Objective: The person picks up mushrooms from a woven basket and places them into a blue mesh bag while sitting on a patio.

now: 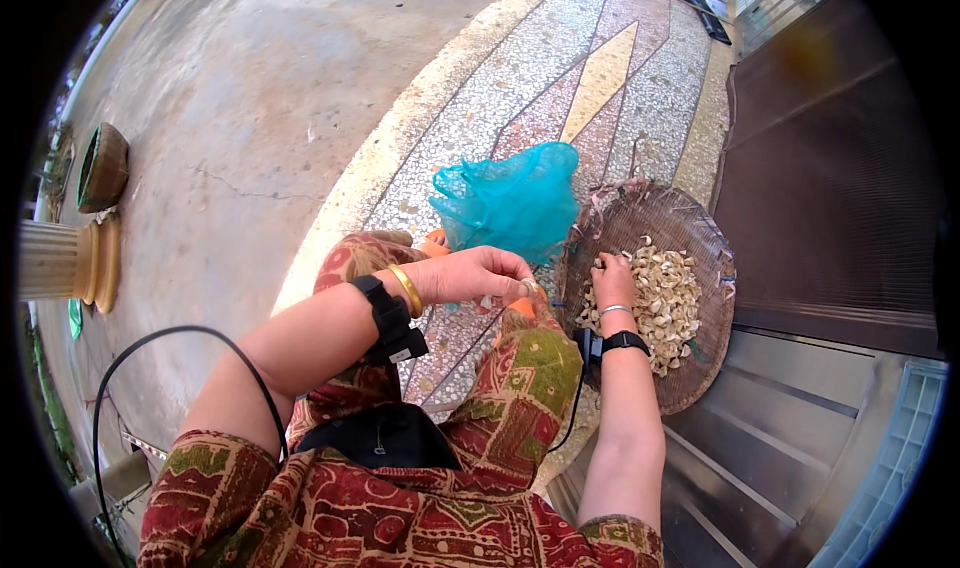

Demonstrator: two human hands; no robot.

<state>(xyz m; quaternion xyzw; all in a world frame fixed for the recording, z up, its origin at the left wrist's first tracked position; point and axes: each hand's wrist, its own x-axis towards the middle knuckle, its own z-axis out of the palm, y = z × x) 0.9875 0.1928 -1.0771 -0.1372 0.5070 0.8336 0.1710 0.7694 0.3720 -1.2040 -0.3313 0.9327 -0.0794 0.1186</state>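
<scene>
My left hand, wearing a gold bangle, pinches a small pale piece between thumb and fingertips above my knees. Another whitish bit shows under its curled fingers. To the right, my right hand reaches over a round woven basket tray, its fingers bent down at the left side of a heap of tan, clove-shaped pieces. A small dark spot shows at its fingertips; whether it is a held object is unclear. A thin teal plastic bag lies on the floor just beyond my left hand.
Speckled terrazzo paving borders a concrete yard. At the right are a brown mesh screen and metal panels. A woven basket and a fluted column stand at the left. A black cable loops beside my left arm.
</scene>
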